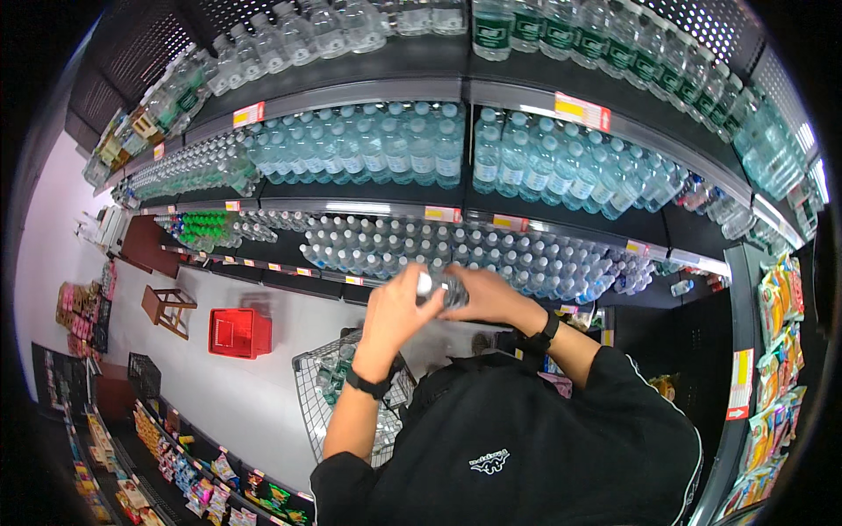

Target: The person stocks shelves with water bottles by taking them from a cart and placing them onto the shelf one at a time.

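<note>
Both of my hands are on one clear plastic bottle with a white cap, held lying over in front of my chest. My left hand grips it at the cap end, with the thumb along its near side. Around its other end closes my right hand, partly covering the bottle. Just beyond my hands, rows of small white-capped water bottles fill a low shelf. Below my left forearm, a wire shopping cart holds several clear bottles with green labels.
Blue-tinted water bottles line the shelf above, and green-labelled bottles the top one. A red basket and a wooden stool stand on the floor at left. Snack bags hang at right; a snack shelf runs lower left.
</note>
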`<state>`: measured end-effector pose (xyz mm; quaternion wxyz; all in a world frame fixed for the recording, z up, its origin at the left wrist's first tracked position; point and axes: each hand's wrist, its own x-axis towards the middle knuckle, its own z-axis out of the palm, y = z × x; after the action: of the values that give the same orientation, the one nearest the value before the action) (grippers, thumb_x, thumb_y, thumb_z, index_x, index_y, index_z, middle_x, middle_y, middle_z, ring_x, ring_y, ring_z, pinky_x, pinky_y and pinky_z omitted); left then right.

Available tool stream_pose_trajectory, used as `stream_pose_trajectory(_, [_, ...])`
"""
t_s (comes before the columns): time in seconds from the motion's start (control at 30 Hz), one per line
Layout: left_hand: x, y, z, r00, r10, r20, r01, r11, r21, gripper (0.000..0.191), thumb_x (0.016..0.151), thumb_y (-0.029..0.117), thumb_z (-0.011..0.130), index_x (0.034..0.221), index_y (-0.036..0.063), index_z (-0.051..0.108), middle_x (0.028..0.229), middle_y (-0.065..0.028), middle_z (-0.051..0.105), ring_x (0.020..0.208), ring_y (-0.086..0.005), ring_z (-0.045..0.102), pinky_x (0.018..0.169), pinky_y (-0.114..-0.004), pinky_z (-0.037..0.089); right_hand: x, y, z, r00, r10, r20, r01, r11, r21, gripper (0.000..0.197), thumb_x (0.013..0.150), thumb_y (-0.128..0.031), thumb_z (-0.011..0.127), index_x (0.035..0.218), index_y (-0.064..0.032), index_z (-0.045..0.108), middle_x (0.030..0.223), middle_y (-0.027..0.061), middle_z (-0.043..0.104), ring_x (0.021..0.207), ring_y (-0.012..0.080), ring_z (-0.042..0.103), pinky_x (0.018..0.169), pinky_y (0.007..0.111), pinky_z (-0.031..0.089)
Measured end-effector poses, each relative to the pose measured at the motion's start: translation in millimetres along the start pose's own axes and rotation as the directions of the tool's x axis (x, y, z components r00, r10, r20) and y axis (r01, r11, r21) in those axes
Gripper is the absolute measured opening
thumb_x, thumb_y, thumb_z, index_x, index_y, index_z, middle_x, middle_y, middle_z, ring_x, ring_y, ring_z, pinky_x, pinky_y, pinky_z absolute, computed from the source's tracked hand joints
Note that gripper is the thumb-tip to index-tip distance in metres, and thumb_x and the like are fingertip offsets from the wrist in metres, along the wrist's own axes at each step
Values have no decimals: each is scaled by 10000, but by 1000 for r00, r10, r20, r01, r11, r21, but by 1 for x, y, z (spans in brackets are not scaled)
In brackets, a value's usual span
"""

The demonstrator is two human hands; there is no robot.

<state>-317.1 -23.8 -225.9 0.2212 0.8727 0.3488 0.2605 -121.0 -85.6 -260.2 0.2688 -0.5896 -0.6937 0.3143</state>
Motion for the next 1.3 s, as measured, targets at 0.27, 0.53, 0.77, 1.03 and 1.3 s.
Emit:
stream_pose_trajectory(0.27, [102, 87, -70, 901, 423, -100, -434, 881, -188, 327, 939, 188, 616, 1226, 68, 514, 1028, -143, 583, 782, -251, 602, 709, -339, 483, -10, -38, -109, 895, -328, -302, 407, 877, 256, 691, 821, -336, 726, 1344, 2, 426, 1230, 178, 579, 1151, 259, 573, 992, 381, 435])
stream_pose_trajectory(0.53, [192, 156, -101, 718, 689, -97, -691, 688, -221, 310, 1026, 177, 483, 1324, 93, 488, 1066, -54, 575, 902, -100, 534, 784, -247, 458, -12, -35, -189, 729, -411, -548, 460, 886, -53, 631, 751, -297, 802, 1252, -3, 555, 1127, 115, 660, 980, 178, 617, 807, 308, 484])
stream_pose_trajectory(0.77, [248, 177, -82, 755, 571, -321, -655, 681, -328, 352, 987, 156, 494, 1326, 60, 499, 1231, -65, 584, 1021, -125, 598, 798, -252, 482, 27, -35, -283, 496, -316, -809, 205, 948, -245, 701, 735, -405, 815, 1196, 54, 554, 1012, 188, 688, 924, 272, 680, 795, 348, 527])
stream_pose_trajectory(1.03, [209, 123, -33, 929, 318, -190, -362, 677, -641, 251, 976, 162, 467, 1158, 27, 573, 1111, -76, 633, 923, -152, 629, 758, -284, 489, 76, -14, -329, 703, -159, -693, -46, 962, -268, 866, 766, -557, 732, 1271, 113, 516, 1095, 258, 641, 987, 340, 645, 861, 381, 500])
stream_pose_trajectory(1.3, [104, 35, 21, 999, 35, 16, -14, 706, -708, 238, 1013, 192, 457, 1071, 21, 613, 945, -58, 676, 844, -138, 645, 728, -275, 487, 116, 7, -340, 652, -82, -754, -195, 943, -271, 659, 789, -501, 728, 1069, 77, 582, 935, 223, 655, 905, 355, 646, 819, 404, 497])
